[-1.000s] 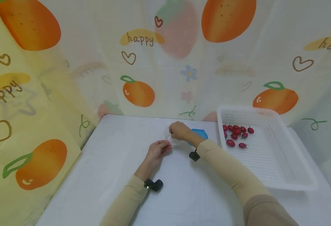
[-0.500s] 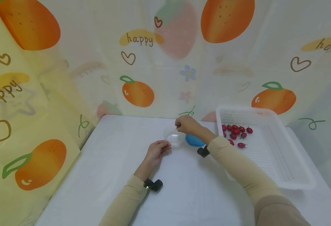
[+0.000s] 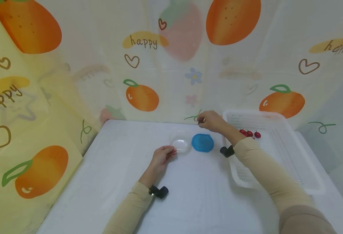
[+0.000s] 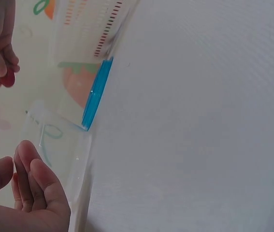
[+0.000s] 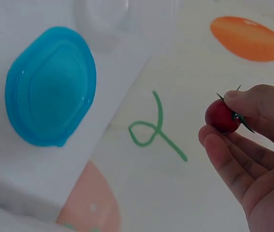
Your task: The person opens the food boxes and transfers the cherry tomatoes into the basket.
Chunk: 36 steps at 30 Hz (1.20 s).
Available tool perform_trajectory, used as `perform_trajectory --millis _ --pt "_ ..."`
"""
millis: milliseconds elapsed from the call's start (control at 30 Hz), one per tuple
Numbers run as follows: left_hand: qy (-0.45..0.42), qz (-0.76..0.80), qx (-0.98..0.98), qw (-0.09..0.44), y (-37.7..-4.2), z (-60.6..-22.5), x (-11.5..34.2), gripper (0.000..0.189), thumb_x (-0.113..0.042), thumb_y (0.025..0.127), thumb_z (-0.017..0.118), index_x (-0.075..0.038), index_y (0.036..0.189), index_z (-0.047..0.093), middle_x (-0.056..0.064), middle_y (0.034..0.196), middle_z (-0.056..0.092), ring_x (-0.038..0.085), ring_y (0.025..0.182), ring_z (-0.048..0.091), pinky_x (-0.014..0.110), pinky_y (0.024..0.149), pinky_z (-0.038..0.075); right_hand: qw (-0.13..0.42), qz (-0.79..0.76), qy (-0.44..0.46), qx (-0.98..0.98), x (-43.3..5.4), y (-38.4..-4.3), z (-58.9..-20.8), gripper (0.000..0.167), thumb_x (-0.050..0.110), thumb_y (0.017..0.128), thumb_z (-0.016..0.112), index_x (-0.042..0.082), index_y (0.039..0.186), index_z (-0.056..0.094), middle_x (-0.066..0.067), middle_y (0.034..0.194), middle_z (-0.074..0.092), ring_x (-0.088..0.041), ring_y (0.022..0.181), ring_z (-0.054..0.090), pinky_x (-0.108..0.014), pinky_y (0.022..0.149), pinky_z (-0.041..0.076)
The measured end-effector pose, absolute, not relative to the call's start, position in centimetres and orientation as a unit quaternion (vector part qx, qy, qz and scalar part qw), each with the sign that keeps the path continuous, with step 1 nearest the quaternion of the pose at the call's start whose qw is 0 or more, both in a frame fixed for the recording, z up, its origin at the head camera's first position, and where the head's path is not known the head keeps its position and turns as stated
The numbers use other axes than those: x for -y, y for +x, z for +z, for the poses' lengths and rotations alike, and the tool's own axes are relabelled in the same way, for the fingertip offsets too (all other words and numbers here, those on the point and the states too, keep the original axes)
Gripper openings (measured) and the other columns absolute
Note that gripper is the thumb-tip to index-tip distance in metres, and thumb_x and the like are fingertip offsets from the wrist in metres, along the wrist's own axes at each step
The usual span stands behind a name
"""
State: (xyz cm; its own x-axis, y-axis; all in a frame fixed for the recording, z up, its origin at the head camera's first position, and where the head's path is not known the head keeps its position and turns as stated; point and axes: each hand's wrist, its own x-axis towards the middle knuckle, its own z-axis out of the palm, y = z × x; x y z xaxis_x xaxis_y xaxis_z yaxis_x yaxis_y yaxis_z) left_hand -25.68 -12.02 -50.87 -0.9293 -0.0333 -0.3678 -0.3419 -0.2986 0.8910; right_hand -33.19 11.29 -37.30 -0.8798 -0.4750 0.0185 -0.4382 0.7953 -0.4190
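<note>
In the right wrist view, my right hand (image 5: 257, 145) pinches a red cherry tomato (image 5: 221, 117) with green sepals between thumb and fingers. From the head view, that right hand (image 3: 213, 122) is raised at the table's back, left of the white basket. My left hand (image 3: 162, 157) is at the near left corner of a clear plastic container (image 3: 180, 143), its thumb and fingertips pinching the rim. A blue lid (image 3: 203, 143) lies on the table right of the container. The left wrist view has the left hand (image 4: 35, 188) beside the see-through container wall (image 4: 62, 145).
On the right stands a white perforated basket (image 3: 303, 162) with several cherry tomatoes (image 3: 249, 133), partly hidden by the right arm. A white cloth (image 3: 124, 146) covers the table. A fruit-printed curtain (image 3: 171, 81) hangs right behind it.
My right hand has moved right and upward, away from the clear container and past the blue lid, which is now uncovered. My left hand has stayed at the container.
</note>
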Motion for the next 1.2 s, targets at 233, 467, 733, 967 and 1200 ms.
perform_trajectory --millis 233,467,733,967,1200 --pt "-0.159 0.786 -0.589 0.100 -25.5 -51.0 12.1 0.026 -0.012 0.094 0.062 0.001 0.116 0.059 0.003 0.088 0.071 0.010 0.078 0.069 0.023 0.078 0.058 0.022 -0.209 -0.221 -0.952 -14.0 -33.2 -36.1 0.025 0.008 0.091 0.061 0.000 0.115 0.067 -0.018 0.109 0.068 -0.032 0.102 0.064 -0.044 0.091 0.056" --pt "-0.157 0.785 -0.590 0.104 -25.5 -51.1 12.1 0.027 -0.012 0.094 0.063 0.001 0.117 0.058 0.004 0.089 0.071 0.011 0.079 0.069 0.024 0.080 0.058 0.033 -0.218 -0.179 -0.959 -16.9 -32.7 -35.3 0.027 0.009 0.093 0.061 -0.002 0.117 0.065 -0.021 0.113 0.066 -0.034 0.102 0.062 -0.047 0.092 0.055" --pt "-0.157 0.789 -0.584 0.104 -25.5 -50.9 12.2 0.026 -0.012 0.093 0.063 0.001 0.116 0.059 0.004 0.089 0.070 0.011 0.079 0.069 0.022 0.076 0.058 0.010 -0.222 -0.169 -0.960 -19.9 -32.8 -36.1 0.026 0.008 0.092 0.061 -0.005 0.114 0.065 -0.024 0.108 0.066 -0.036 0.098 0.062 -0.048 0.087 0.055" --pt "-0.158 0.788 -0.586 0.103 -25.5 -51.0 12.2 0.025 -0.012 0.094 0.062 0.000 0.116 0.060 0.003 0.090 0.071 0.010 0.079 0.069 0.021 0.076 0.057 0.022 -0.208 -0.140 -0.968 -22.2 -32.9 -36.6 0.029 0.009 0.092 0.061 -0.006 0.117 0.064 -0.024 0.110 0.065 -0.035 0.095 0.059 -0.050 0.089 0.054" --pt "-0.159 0.788 -0.586 0.101 -25.5 -51.1 12.3 0.027 -0.013 0.094 0.063 0.000 0.118 0.059 0.004 0.092 0.071 0.011 0.080 0.070 0.020 0.076 0.057 0.045 -0.203 -0.114 -0.971 -24.6 -32.8 -37.2 0.031 0.010 0.092 0.061 -0.007 0.118 0.062 -0.026 0.110 0.064 -0.035 0.093 0.060 -0.050 0.090 0.055"
